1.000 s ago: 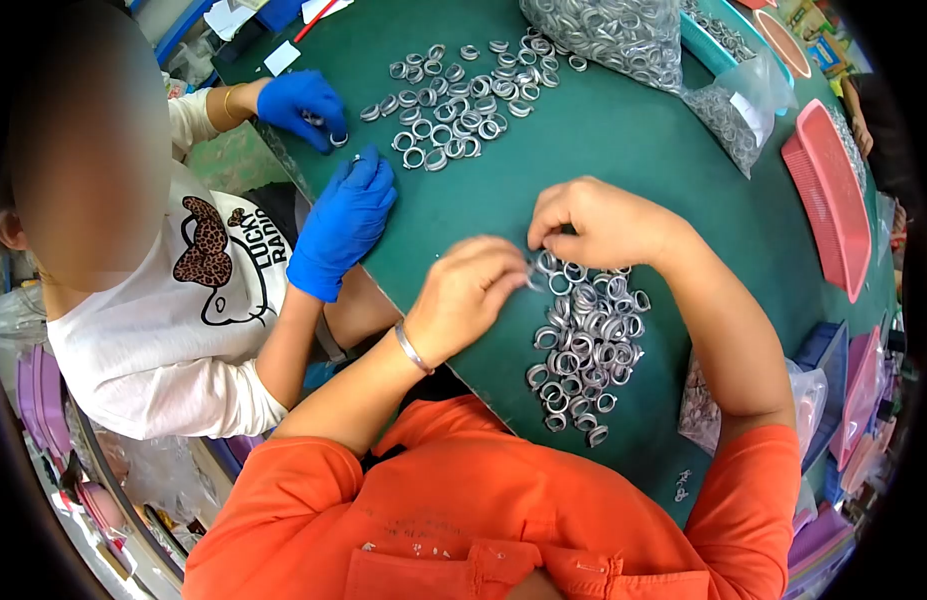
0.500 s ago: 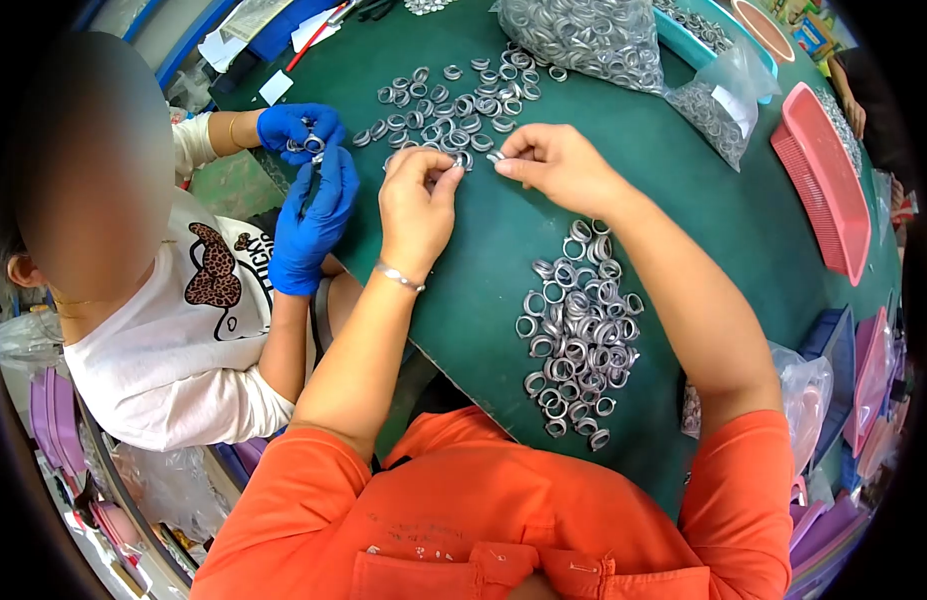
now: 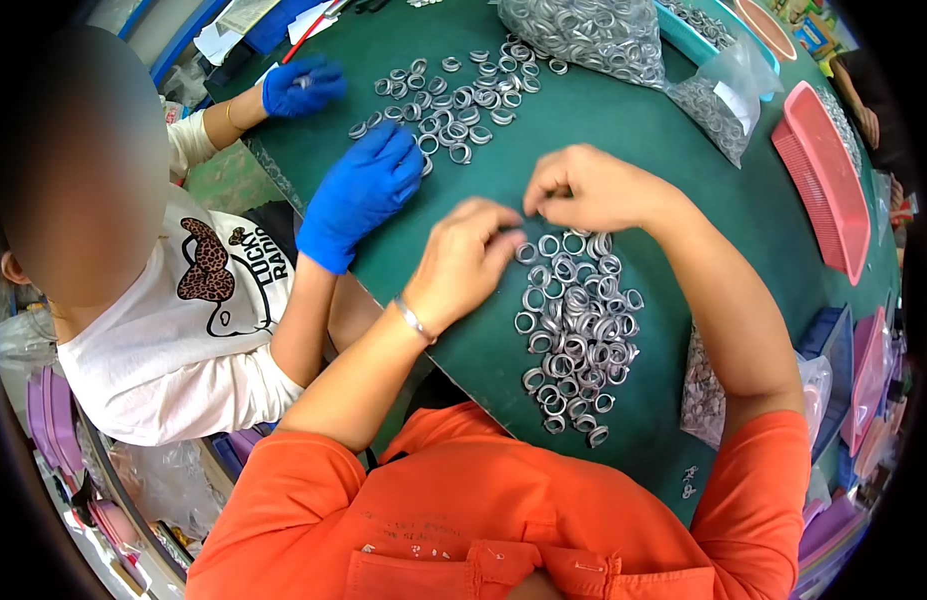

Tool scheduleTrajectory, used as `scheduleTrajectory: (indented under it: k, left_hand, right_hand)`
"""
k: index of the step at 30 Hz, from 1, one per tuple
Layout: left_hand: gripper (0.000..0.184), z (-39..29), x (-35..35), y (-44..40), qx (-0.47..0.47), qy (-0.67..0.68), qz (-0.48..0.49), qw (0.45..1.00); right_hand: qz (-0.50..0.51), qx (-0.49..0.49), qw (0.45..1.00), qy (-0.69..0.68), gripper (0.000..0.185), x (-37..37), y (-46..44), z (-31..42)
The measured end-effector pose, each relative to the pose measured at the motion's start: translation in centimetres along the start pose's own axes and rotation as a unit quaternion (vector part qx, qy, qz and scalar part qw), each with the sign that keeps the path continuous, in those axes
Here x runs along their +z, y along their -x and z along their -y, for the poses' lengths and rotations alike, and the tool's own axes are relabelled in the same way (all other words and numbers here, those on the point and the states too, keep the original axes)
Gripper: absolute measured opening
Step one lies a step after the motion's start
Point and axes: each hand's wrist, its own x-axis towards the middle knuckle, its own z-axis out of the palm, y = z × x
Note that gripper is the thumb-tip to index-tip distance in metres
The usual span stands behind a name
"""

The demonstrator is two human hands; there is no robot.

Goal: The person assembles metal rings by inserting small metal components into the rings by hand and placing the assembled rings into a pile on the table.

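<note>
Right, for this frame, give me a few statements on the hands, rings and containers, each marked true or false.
1. The left hand is nearer the co-worker than the right hand. True.
2. The co-worker is bare-handed. False: both hands wear blue gloves.
3. All the loose rings lie in one pile. False: there is a near pile and a far group.
4. The bracelet is on the left wrist. True.
5. The pink basket is upside down. False: the pink basket has its opening upward.

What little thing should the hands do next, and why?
Perhaps the left hand should pinch the ring at the top of the near pile, because its fingertips are right beside it. They're blurry, so I can't tell whether they already hold something.
</note>
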Motion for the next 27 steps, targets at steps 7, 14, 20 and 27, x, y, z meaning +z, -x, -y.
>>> scheduleTrajectory:
  k: [7,14,20,27]
  left_hand:
    - [0.020,3.5,1.2,-3.8,-0.020,-0.250,-0.116,0.961]
    - [0.012,2.2,0.0,-2.9,-0.250,0.353,-0.059,0.900]
    - [0.011,1.8,0.3,-2.0,-0.274,0.601,0.022,0.751]
    - [0.016,0.6,0.5,-3.3,0.031,-0.054,0.009,0.998]
  right_hand:
    - [-0.333,-0.011,0.928,0.167,0.020,3.1,-5.6,-1.6]
    - [-0.140,0.052,0.941,-0.304,0.018,0.8,-1.8,-1.4]
    - [-0.042,0.044,0.926,-0.371,0.022,-0.4,1.0,-1.1]
    - [0.014,0.058,0.998,-0.020,0.013,-1.7,-0.4,-1.4]
